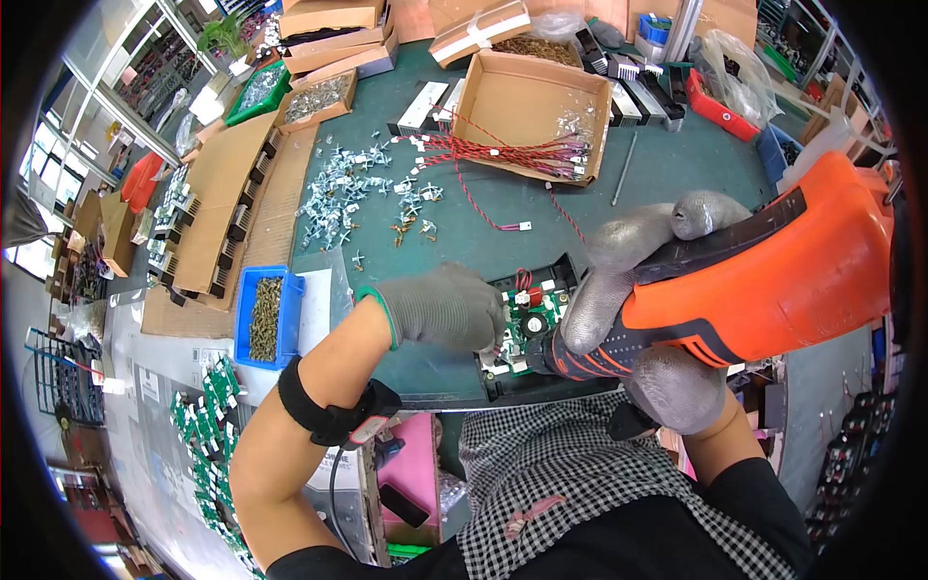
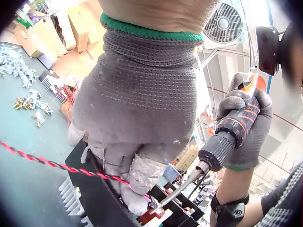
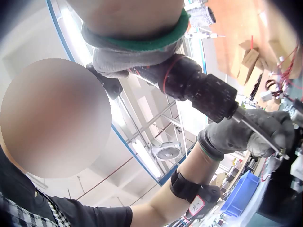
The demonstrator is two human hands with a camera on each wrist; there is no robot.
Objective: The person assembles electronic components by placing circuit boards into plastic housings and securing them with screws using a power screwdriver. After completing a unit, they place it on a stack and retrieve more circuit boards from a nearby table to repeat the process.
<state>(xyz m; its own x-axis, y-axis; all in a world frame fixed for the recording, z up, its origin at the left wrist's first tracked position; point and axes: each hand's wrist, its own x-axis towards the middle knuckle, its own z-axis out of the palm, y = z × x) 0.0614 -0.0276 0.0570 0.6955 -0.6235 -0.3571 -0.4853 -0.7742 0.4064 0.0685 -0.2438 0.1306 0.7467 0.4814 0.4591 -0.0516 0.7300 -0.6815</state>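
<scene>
My gloved left hand bends over a green circuit board in a black housing. In the left wrist view its fingertips pinch the end of a red-and-black twisted wire, close beside the driver's tip. My gloved right hand grips an orange and black power screwdriver, its fingers wrapped round the body. The long steel bit slants down to the left fingertips and meets a small metal part there. The screwdriver's front covers part of the board in the head view.
A blue bin of brass-coloured screws stands left of the left forearm. Loose metal pieces are scattered behind it. A cardboard tray with red-and-black wires lies at the back. Green boards are piled at the left, and a thin rod lies behind the screwdriver.
</scene>
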